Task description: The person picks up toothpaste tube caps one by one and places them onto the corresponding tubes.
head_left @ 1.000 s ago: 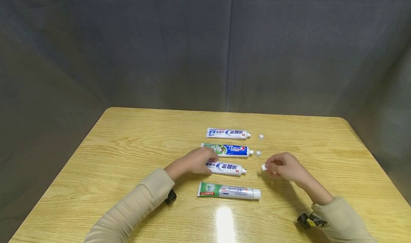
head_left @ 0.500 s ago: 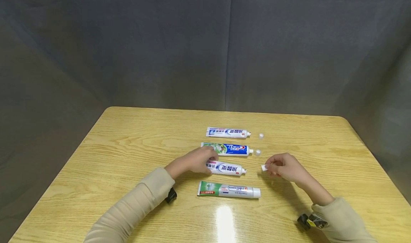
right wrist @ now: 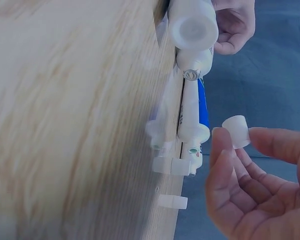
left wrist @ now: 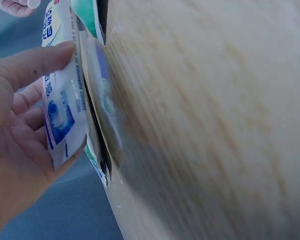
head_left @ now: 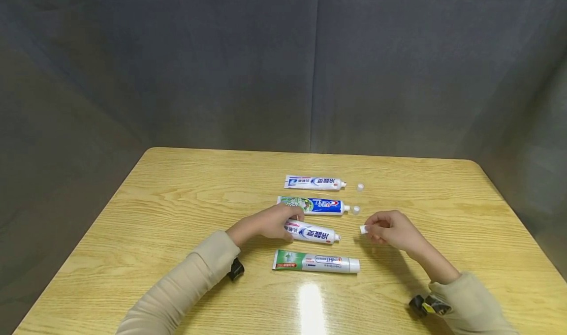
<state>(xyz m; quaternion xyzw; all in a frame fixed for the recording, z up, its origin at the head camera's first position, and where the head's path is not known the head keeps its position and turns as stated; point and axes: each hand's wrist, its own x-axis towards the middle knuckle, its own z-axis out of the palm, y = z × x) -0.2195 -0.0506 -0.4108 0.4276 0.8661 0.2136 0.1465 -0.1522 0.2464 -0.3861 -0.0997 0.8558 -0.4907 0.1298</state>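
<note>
Blue Crest tube (head_left: 324,205) uncapped | L hand (head_left: 274,221) grips 冷酸灵 tube (head_left: 313,232) | R hand (head_left: 393,229) pinches wht cap (right wrist: 236,132)

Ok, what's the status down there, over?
Left hand grips uncapped toothpaste tube. Right hand pinches white cap, apart from nozzle. Nothing visible between them.

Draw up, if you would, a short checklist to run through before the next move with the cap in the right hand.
1. Left hand grips the near white tube: ok.
2. Right hand pinches the small cap: ok.
3. Held tube's nozzle uncapped: ok.
4. Loose caps lying by the far white tube and blue-green tube: ok.
5. Green-silver tube uncapped: not ok, cap on.
6. Nozzle free of residue: cannot tell.
</note>
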